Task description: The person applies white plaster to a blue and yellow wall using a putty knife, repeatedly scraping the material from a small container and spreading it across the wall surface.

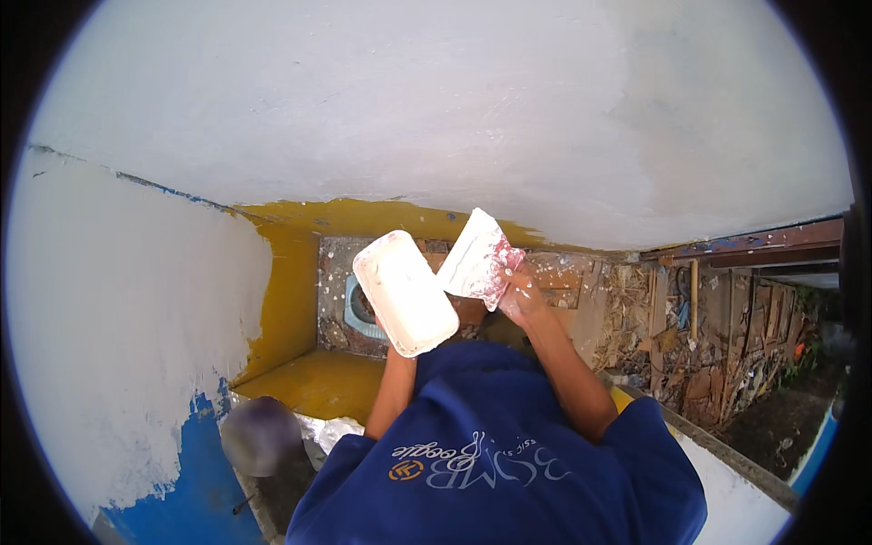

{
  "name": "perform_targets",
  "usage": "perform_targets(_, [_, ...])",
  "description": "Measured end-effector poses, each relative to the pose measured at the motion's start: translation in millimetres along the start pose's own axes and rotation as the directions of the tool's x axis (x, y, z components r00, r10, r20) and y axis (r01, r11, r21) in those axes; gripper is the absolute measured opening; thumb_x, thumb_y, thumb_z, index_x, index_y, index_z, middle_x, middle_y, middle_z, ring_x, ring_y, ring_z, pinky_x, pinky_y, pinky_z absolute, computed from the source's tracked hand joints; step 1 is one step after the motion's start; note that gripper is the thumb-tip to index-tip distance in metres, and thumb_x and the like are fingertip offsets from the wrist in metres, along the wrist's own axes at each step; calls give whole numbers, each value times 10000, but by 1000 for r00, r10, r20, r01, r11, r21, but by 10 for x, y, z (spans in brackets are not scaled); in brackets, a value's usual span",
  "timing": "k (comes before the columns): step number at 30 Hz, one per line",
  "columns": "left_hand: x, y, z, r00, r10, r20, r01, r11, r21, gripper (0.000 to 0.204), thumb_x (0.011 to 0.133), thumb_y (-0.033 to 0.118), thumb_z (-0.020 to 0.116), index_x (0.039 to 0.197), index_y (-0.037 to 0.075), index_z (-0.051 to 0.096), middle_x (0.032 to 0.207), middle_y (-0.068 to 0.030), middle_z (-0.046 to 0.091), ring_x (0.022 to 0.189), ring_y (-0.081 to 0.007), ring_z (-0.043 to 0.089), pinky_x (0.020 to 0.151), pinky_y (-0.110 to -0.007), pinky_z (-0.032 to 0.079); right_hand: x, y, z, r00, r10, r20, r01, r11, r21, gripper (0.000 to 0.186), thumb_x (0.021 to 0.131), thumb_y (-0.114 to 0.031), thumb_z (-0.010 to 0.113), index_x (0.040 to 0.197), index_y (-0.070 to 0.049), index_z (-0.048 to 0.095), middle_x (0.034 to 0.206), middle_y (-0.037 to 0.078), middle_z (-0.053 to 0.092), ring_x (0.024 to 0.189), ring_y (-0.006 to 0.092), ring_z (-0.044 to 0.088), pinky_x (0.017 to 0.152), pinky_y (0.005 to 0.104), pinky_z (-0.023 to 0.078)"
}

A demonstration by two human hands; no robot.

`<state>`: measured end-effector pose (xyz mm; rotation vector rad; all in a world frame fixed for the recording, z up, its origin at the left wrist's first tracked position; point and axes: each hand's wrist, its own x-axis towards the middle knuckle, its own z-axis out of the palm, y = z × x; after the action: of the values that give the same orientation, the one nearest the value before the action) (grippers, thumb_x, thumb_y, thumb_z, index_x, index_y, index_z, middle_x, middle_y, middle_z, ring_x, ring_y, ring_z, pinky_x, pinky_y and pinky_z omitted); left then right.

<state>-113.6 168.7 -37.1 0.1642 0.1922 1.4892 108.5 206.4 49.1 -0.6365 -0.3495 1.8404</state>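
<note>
A person in a navy shirt (490, 436), seen from above, holds a pale, rounded rectangular tray (379, 304) in front of the body, tilted toward the right. The left hand (400, 363) supports the tray from beneath; most of it is hidden, so I cannot tell exactly how its fingers are placed. Just right of the tray, the right hand (520, 295) is closed around a wide scraper (479, 257) smeared with white and dark red. The scraper's blade points up and left, its lower corner right at the tray's edge; whether they touch, I cannot tell. The tray's inside is too bright to show how much it holds. Left of the tray and below it is a light blue squat toilet (351, 304). Beyond the tray rises a whitish wall (454, 109) with a yellow strip along its bottom. Nearer the body, left of the tray, stands a blurred round bucket (261, 438). Well to the tray's right lies brown rubble (668, 345).
</note>
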Motion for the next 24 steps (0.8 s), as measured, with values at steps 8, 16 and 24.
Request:
perform_targets(8, [-421,477,462,987,-79,-143,93,991,96,549,958,466,393,1382,117,378,1228,-186,529,1030,-316,571,877,-449,496,834,799,-1373,840,-28,-542,151,972,182,305,894,-25,538,1191,-77,494,1114,65,597,1015,219,606,876,400,522])
perform_targets(16, [-547,691,699,968,-29,-248,40,998,41,663,883,531,514,1282,7,440,1137,-138,553,1044,-304,537,900,-568,423,1538,369,-774,489,-112,-865,214,977,-5,343,852,-6,587,1175,35,479,1067,142,566,904,235,611,691,366,606])
perform_targets(24, [-552,575,514,962,57,-267,-9,984,178,539,954,463,406,1371,122,388,1179,-145,563,958,-277,595,786,-457,525,1458,-385,-179,582,-299,-756,201,954,-223,152,843,17,572,963,104,542,935,151,578,794,250,614,710,391,599])
